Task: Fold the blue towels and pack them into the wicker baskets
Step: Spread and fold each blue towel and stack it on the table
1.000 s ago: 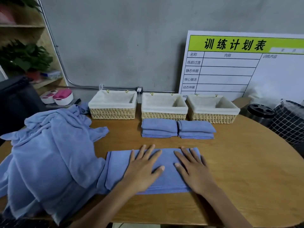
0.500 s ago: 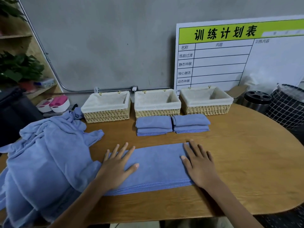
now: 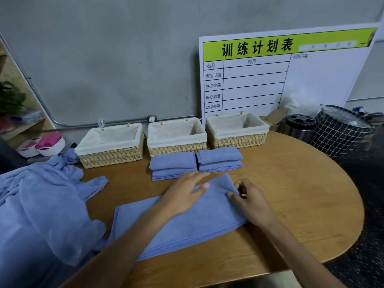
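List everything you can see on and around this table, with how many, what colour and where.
wicker baskets: three, straw with white lining, in a row at the table's far edge.
folded towels: two stacks, blue, side by side in front of the middle basket.
flat towel: one, blue, spread on the table under the hands.
towel pile: one heap, blue, unfolded, on the table's left side.
table: one, wooden, rounded at its right end.
chart board: one, white with a green header, leaning on the wall.
canister: one, dark metal, beyond the right basket.
checked bin: one, black with white lines, far right.
tubs: pink and white, far left.
left hand: flat on the flat towel.
right hand: fingers pinching the flat towel's right edge.
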The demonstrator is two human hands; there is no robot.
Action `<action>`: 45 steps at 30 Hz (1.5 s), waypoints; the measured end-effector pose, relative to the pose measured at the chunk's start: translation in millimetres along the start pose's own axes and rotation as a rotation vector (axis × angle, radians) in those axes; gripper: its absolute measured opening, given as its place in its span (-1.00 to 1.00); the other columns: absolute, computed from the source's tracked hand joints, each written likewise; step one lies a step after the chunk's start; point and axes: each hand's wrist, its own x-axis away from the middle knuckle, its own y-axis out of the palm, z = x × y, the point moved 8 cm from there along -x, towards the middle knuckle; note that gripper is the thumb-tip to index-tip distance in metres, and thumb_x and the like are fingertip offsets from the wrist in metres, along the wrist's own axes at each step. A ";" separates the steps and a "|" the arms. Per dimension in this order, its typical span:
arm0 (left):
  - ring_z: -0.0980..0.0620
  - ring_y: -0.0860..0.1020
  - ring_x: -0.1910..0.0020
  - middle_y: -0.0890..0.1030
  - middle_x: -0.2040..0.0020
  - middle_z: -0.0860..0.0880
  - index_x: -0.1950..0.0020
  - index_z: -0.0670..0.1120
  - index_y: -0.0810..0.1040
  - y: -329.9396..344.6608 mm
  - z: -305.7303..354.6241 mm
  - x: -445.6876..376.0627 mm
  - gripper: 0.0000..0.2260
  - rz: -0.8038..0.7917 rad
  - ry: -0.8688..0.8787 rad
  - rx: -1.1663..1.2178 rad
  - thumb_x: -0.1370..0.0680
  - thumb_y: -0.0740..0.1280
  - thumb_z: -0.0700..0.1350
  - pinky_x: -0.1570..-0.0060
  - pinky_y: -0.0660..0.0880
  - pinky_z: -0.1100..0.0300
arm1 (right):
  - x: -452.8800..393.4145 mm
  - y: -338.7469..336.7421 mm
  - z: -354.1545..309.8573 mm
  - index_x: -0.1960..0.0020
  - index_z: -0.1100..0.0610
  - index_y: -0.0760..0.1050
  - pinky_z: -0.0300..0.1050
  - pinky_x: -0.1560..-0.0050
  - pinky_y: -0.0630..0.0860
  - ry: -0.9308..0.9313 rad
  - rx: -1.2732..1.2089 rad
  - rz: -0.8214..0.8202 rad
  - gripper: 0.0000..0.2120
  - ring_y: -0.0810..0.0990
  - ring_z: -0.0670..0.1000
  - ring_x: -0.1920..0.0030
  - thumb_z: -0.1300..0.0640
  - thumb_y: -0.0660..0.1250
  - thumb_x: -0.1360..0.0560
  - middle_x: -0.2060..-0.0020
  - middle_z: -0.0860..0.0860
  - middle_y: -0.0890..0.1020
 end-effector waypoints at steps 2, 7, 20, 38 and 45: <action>0.15 0.44 -0.21 0.49 -0.38 0.03 -0.51 0.00 0.39 18.5 34.1 -49.8 -0.62 -0.102 0.098 0.112 -0.69 0.21 0.02 -0.16 0.35 0.28 | -6.4 -14.1 0.5 0.11 0.09 0.44 -0.27 0.23 0.38 -0.043 -0.049 -0.009 -0.85 0.50 -0.12 0.23 0.17 0.43 -0.53 0.23 -0.05 0.56; 0.18 0.52 -0.15 0.59 -0.24 0.01 -0.35 -0.12 0.55 66.9 72.4 -142.5 -0.72 -0.356 0.226 0.164 -0.67 0.28 -0.10 -0.16 0.47 0.22 | -21.2 -71.1 33.5 0.08 0.05 0.49 -0.21 0.26 0.39 -0.007 -0.058 0.052 -0.88 0.55 -0.04 0.23 0.10 0.43 -0.54 0.23 -0.03 0.59; 0.00 0.68 0.29 0.66 0.29 0.11 -0.05 -0.09 0.59 69.9 93.9 -182.1 -0.95 -0.211 0.151 0.499 -0.62 0.35 -0.20 0.37 0.52 0.21 | 3.7 -138.6 55.6 -0.24 0.01 0.45 -0.27 0.22 0.49 -0.020 -0.149 0.361 -0.65 0.59 -0.06 0.14 0.24 0.44 -0.52 0.12 0.05 0.62; -0.06 0.61 0.13 0.69 0.06 -0.13 -0.10 -0.07 0.62 -52.4 -35.5 -9.2 -0.30 -0.063 -0.231 0.838 -0.56 -0.07 0.43 0.11 0.54 0.08 | 57.6 52.3 -102.1 -0.28 0.06 0.43 -0.29 0.02 0.42 -0.623 0.142 -0.005 -0.63 0.52 -0.01 0.04 0.25 0.36 -0.50 0.05 0.05 0.58; 0.16 0.61 0.11 0.70 0.11 0.04 0.00 0.00 0.66 -25.4 -60.4 25.9 -0.49 0.020 -0.244 0.398 -0.65 0.00 0.24 0.01 0.46 0.11 | 77.0 81.7 -91.7 -0.06 0.07 0.55 -0.14 0.02 0.52 -0.502 0.064 -0.202 -0.84 0.58 -0.13 0.11 0.00 0.30 -0.58 0.14 -0.11 0.61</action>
